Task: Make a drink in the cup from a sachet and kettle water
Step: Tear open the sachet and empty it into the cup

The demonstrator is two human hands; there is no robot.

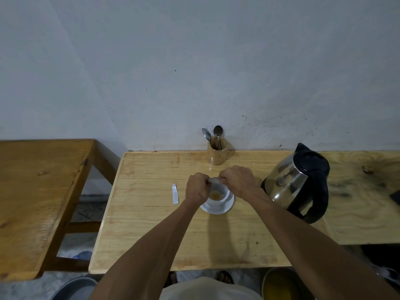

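A white cup [223, 194] stands on a white saucer [216, 210] in the middle of the light wooden table [151, 224]. Orange-brown powder lies in the cup's bottom. My left hand [197, 188] and my right hand [237, 179] pinch the two ends of a small pale sachet [215, 180] held level just above the cup's far rim. A steel kettle [296, 182] with a black lid and handle stands to the right of the cup. A white torn strip [175, 194] lies on the table left of the cup.
A wooden holder [217, 153] with two spoons stands against the wall behind the cup. A darker wooden table [39, 191] stands to the left across a gap. A dark object [396, 197] sits at the right edge. Basins rest on the floor below.
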